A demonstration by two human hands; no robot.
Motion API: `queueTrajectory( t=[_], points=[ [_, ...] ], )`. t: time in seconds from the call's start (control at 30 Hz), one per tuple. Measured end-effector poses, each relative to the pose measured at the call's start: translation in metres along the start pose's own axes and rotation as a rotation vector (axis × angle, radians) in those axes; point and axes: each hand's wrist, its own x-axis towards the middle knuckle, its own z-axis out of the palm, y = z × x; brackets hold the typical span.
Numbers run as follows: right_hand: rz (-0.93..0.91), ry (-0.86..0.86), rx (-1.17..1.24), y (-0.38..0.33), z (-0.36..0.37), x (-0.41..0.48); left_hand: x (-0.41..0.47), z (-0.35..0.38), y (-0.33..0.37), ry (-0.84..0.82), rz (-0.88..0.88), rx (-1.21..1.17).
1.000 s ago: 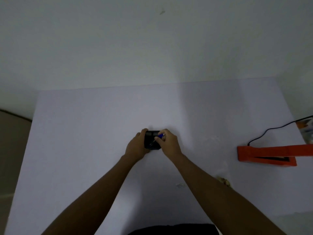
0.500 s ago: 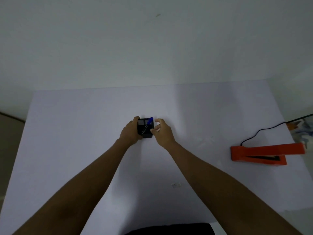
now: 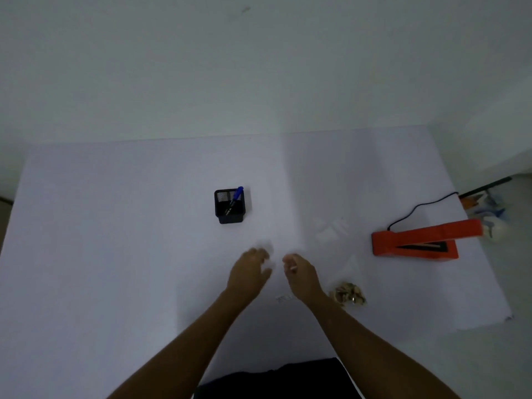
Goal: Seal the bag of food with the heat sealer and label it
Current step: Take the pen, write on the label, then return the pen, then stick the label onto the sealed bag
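White table, items as follows. Black mesh pen holder, centre, upright, blue marker leaning inside. Orange heat sealer, right, lid raised, black cord trailing far. Clear bag of food, near right, lying flat just beside right forearm. Small label, near centre. Left hand and right hand: side by side, fingers loosely curled, both empty, apart from every item.

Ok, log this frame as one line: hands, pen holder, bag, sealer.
left hand empty, open | right hand empty | mesh pen holder upright, blue pen inside | bag of food beside right wrist | heat sealer untouched, far right
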Motion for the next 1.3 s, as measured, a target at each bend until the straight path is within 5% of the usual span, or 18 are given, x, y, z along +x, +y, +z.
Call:
queueTrajectory(
  t=[0.27, 0.7, 1.1, 1.3],
  points=[
    [0.116, -0.072, -0.011, 0.053, 0.001, -0.042, -0.043, 0.085, -0.011, -0.199, -0.106, 0.003],
    [0.119, -0.227, 0.019, 0.061, 0.007, -0.032, -0.04, 0.103, -0.006, 0.001, -0.141, -0.053],
    [-0.073, -0.255, -0.091, 0.072, -0.006, -0.017, -0.048, 0.112, -0.003, 0.174, -0.226, -0.187],
    [-0.086, -0.269, -0.13, 0.082, -0.026, -0.01, -0.057, 0.117, 0.0, 0.213, -0.258, -0.079]
  ],
)
